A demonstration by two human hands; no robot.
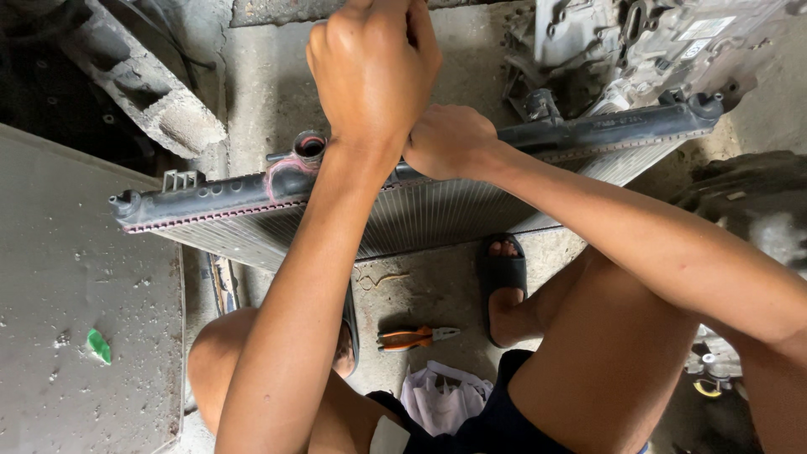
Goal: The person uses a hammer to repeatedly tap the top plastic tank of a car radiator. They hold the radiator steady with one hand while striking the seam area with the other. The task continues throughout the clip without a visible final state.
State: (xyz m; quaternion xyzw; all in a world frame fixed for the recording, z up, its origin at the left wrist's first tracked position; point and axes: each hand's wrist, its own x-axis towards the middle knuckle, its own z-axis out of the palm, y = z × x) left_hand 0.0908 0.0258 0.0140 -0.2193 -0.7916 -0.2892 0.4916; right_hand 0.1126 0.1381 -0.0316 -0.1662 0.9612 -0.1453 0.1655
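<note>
I sit low over a long car radiator [437, 210] with a black plastic top tank and a silver finned metal core. It stands on edge across the concrete floor [437, 290], running from lower left to upper right, directly in front of my knees.

My left hand [374, 71] is raised above the tank, closed into a tight fist near the top edge of the view. Whatever the fist encloses is hidden, so I cannot tell what it holds. The left forearm crosses in front of the core.

My right hand [450, 141] rests on the upper edge of the black tank, just right of centre, fingers curled down over the rim in a closed grip on it. The two hands are just beside each other, the left wrist touching the right knuckles.

A round open filler neck [309, 145] rises from the tank just left of my left wrist.

On the floor between my feet lie orange-handled pliers [414, 337], and nearer to me a crumpled white cloth [441, 395]. My right foot wears a black rubber sandal [503, 271]. A grey metal engine assembly [639, 46] sits behind the radiator at the upper right. A grey flat panel [76, 311] lies to my left.
</note>
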